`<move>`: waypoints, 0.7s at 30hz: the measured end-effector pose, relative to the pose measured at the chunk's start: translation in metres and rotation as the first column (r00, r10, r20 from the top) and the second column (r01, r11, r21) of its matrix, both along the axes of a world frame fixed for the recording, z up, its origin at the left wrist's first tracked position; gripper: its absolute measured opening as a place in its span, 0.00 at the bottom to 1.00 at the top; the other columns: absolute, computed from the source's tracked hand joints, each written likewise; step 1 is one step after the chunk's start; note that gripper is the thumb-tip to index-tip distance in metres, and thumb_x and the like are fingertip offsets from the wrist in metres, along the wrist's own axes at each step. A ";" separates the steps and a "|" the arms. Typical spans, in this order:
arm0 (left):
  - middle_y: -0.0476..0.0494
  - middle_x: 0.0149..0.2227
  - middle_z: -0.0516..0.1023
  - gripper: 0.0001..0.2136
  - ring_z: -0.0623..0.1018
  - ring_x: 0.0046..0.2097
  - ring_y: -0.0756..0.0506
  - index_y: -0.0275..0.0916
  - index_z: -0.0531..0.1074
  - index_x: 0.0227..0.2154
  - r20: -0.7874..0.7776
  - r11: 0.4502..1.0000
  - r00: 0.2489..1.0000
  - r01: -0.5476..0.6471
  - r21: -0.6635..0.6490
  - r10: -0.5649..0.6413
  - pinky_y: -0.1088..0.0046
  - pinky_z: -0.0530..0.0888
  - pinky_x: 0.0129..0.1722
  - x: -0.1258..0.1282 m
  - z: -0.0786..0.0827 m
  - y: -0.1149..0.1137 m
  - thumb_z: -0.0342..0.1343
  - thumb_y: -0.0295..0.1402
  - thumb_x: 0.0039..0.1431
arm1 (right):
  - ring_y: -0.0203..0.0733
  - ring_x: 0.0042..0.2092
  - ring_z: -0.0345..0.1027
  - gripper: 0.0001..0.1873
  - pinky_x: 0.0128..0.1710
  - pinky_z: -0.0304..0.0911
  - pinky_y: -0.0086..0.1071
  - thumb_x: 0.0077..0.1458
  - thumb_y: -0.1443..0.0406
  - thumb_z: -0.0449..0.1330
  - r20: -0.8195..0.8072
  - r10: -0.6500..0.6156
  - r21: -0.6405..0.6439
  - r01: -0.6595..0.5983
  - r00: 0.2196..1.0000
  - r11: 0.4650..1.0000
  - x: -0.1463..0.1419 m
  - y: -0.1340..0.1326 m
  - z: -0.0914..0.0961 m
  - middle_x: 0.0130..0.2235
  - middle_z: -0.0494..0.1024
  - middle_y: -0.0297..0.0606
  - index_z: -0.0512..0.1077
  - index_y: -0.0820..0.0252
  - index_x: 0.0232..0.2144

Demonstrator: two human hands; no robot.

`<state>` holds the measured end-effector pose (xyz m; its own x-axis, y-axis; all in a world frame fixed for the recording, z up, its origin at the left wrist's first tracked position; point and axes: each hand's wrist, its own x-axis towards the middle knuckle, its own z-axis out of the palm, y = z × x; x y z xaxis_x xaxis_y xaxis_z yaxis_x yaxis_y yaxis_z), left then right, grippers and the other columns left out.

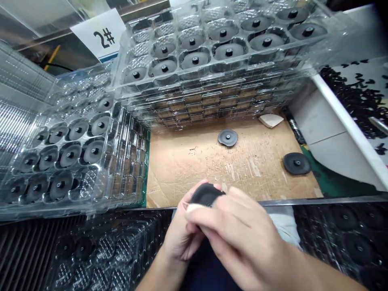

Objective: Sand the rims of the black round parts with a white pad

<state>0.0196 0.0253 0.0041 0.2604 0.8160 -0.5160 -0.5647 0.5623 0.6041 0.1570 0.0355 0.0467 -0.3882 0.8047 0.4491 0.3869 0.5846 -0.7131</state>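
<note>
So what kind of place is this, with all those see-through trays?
Probably a small factory workstation. Stacks of clear plastic trays hold rows of identical black round parts, a sign marked 2# looks like a station number, and cardboard covers the workbench.

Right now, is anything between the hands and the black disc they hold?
Mostly nothing: the right hand and left hand touch the round black rubber disc directly, though a small pale patch at its edge could be cloth or a fingertip.
</note>
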 end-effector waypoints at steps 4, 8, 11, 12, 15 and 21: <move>0.49 0.38 0.80 0.23 0.79 0.39 0.46 0.43 0.78 0.36 0.195 0.998 0.980 0.045 -0.038 -0.037 0.74 0.74 0.44 -0.001 0.002 0.008 0.72 0.33 0.31 | 0.35 0.28 0.62 0.14 0.32 0.56 0.33 0.56 0.76 0.50 0.060 0.087 -0.089 -0.081 0.994 0.993 0.024 -0.004 -0.002 0.26 0.71 0.32 0.70 0.62 0.41; 0.50 0.39 0.80 0.25 0.78 0.41 0.49 0.44 0.78 0.37 0.247 0.999 0.969 0.026 -0.039 -0.015 0.79 0.73 0.43 0.000 0.001 0.014 0.73 0.32 0.29 | 0.33 0.27 0.61 0.14 0.30 0.55 0.32 0.57 0.76 0.51 0.031 -0.003 -0.196 0.009 1.000 0.981 0.035 -0.002 -0.008 0.28 0.72 0.31 0.69 0.59 0.43; 0.50 0.41 0.80 0.23 0.78 0.42 0.50 0.44 0.77 0.39 0.242 0.999 0.970 -0.028 -0.018 0.031 0.80 0.73 0.44 -0.001 0.004 0.014 0.71 0.27 0.34 | 0.33 0.33 0.68 0.12 0.32 0.60 0.28 0.60 0.71 0.53 -0.068 -0.165 -0.382 0.127 0.984 0.915 0.039 -0.004 -0.022 0.35 0.76 0.30 0.70 0.52 0.43; 0.51 0.41 0.80 0.23 0.78 0.42 0.49 0.45 0.77 0.39 0.248 1.000 0.968 -0.028 -0.012 0.030 0.79 0.73 0.43 -0.001 0.005 0.014 0.70 0.27 0.35 | 0.34 0.36 0.69 0.11 0.33 0.62 0.26 0.60 0.68 0.54 -0.099 -0.236 -0.436 0.171 0.967 0.884 0.041 -0.005 -0.028 0.37 0.76 0.29 0.71 0.50 0.42; 0.52 0.41 0.79 0.22 0.79 0.42 0.45 0.45 0.77 0.40 0.282 1.000 0.959 -0.012 0.003 0.011 0.75 0.75 0.43 0.000 0.007 0.013 0.70 0.29 0.36 | 0.36 0.39 0.72 0.09 0.33 0.64 0.24 0.61 0.64 0.55 -0.128 -0.382 -0.515 0.268 0.915 0.814 0.047 -0.008 -0.044 0.40 0.78 0.28 0.72 0.48 0.41; 0.52 0.42 0.79 0.25 0.79 0.42 0.46 0.46 0.75 0.41 0.266 1.000 0.964 -0.014 -0.025 0.020 0.75 0.74 0.44 0.008 0.002 0.011 0.71 0.29 0.35 | 0.37 0.38 0.70 0.11 0.32 0.63 0.27 0.61 0.66 0.54 -0.026 -0.449 -0.324 0.418 0.893 0.849 0.031 -0.003 -0.018 0.42 0.77 0.33 0.71 0.52 0.45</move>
<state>0.0271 0.0362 0.0062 0.3771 0.8103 -0.4485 -0.7133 0.5630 0.4174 0.1883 0.0325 0.0289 0.0649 0.9826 0.1740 0.4699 0.1238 -0.8740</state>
